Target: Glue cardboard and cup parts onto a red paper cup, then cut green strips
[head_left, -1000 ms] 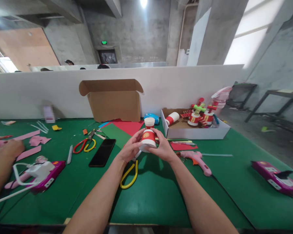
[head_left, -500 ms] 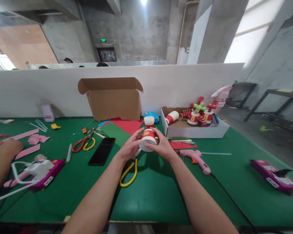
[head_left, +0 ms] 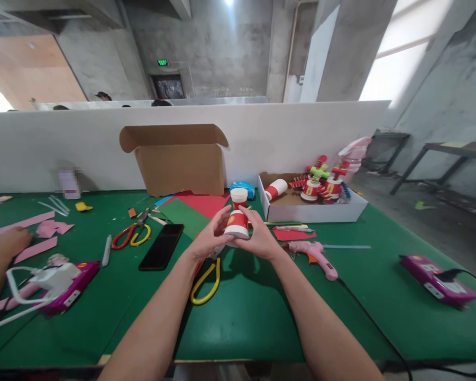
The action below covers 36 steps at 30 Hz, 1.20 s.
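Above the green table point(head_left: 262, 317), my left hand point(head_left: 208, 241) and my right hand point(head_left: 259, 238) together hold a red-and-white paper cup point(head_left: 236, 225) upside down, fingers curled around its sides. A second red-and-white cup point(head_left: 238, 197) stands upright just behind it. Yellow-handled scissors point(head_left: 204, 280) lie on the table under my left wrist. A pink glue gun point(head_left: 313, 256) rests to the right of my right hand.
An open brown carton point(head_left: 178, 159) stands at the white partition. A white box point(head_left: 309, 209) holds finished cup figures. Red-and-yellow scissors point(head_left: 133, 235), a black phone point(head_left: 161, 246), coloured paper sheets point(head_left: 194, 209) and purple power strips point(head_left: 436, 275) lie about. Another person's hand point(head_left: 2, 246) rests at the left.
The cup in my hands has been turned and lowered slightly; my fingers have shifted around it. The view has drifted a little to the right.
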### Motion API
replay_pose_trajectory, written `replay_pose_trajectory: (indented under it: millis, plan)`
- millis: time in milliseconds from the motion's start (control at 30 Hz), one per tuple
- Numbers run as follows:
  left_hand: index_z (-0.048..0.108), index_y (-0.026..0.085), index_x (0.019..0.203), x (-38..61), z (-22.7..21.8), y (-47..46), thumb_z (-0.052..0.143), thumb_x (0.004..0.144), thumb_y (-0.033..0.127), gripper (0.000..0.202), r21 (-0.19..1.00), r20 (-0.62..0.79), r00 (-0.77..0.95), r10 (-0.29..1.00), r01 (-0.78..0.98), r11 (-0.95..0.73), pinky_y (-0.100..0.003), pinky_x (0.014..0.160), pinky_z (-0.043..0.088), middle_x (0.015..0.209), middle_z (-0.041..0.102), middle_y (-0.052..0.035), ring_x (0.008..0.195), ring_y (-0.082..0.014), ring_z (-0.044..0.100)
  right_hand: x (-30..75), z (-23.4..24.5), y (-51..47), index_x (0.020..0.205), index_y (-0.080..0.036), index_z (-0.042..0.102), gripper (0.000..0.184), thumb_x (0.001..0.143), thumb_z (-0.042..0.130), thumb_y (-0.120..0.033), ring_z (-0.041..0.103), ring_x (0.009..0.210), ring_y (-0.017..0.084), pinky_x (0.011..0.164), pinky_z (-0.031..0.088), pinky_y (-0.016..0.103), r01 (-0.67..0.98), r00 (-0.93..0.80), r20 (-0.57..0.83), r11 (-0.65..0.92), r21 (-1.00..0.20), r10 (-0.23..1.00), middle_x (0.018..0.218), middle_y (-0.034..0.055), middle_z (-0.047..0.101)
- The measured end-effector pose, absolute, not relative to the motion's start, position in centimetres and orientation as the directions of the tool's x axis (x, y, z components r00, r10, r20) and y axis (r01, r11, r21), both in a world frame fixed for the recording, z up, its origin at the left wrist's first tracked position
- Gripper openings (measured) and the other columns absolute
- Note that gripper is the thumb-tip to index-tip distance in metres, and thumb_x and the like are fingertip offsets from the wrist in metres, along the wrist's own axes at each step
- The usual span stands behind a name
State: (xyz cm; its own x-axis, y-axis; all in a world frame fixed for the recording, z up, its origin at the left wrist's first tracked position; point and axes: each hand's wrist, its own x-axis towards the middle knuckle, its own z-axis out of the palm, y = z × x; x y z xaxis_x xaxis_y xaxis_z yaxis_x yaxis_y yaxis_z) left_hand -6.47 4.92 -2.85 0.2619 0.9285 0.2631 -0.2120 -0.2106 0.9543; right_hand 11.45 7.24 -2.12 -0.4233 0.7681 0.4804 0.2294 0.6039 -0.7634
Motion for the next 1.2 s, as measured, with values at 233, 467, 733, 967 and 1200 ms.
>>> replay_pose_trajectory:
  millis: [233,467,733,967,1200]
  plan:
    - [0.043,0.024,0.144,-6.5,-2.4,4.8,0.081,0.067,0.038,0.086,0.922,0.312,0.239,0.920,-0.311,-0.232,-0.042,0.108,0.039,0.148,0.045,-0.0122,0.135,-0.0335,0.043,11.7,-2.3,7.5,0.145,-0.025,0.039,0.084,0.071,0.077,-0.037,0.044,0.134,0.030,0.111,0.038,0.048,0.053,-0.396,0.488,0.551,-0.833,0.777,0.146,0.0123,0.043]
    - [0.036,0.026,0.148,-6.6,-2.4,4.6,0.082,0.066,0.034,0.095,0.957,0.265,0.303,0.915,-0.202,-0.210,-0.043,0.104,0.042,0.148,0.046,-0.0125,0.132,-0.0351,0.046,12.2,-2.0,7.5,0.141,-0.023,0.045,0.079,0.070,0.078,-0.032,0.047,0.131,0.031,0.109,0.039,0.048,0.123,-0.474,0.453,0.566,-0.815,0.755,0.141,0.0136,0.047]
    - [0.047,0.021,0.137,-6.1,-2.1,4.3,0.082,0.065,0.032,0.080,0.966,0.256,0.233,0.938,-0.101,-0.238,-0.037,0.091,0.050,0.133,0.058,-0.0123,0.113,-0.0294,0.060,12.3,-1.4,7.2,0.136,-0.023,0.048,0.073,0.071,0.078,-0.035,0.052,0.124,0.029,0.102,0.046,0.044,0.141,-0.496,0.439,0.569,-0.810,0.749,0.134,0.0121,0.052]
    - [0.052,0.021,0.129,-6.0,-2.0,4.3,0.083,0.063,0.034,0.074,0.967,0.244,0.215,0.945,-0.127,-0.221,-0.036,0.090,0.049,0.125,0.061,-0.0108,0.110,-0.0285,0.060,12.3,-1.5,7.2,0.137,-0.022,0.050,0.076,0.068,0.079,-0.037,0.053,0.122,0.028,0.102,0.047,0.044,0.138,-0.486,0.395,0.515,-0.846,0.779,0.135,0.0119,0.053]
    - [0.053,0.021,0.125,-5.9,-2.9,5.0,0.081,0.064,0.047,0.071,0.887,0.252,0.097,0.963,-0.420,-0.190,-0.030,0.084,0.051,0.117,0.065,-0.0074,0.098,-0.0210,0.064,10.5,-2.3,6.8,0.144,-0.022,0.039,0.093,0.064,0.082,-0.043,0.049,0.131,0.027,0.111,0.039,0.043,-0.103,-0.446,0.314,0.300,-0.948,0.838,0.147,0.0119,0.046]
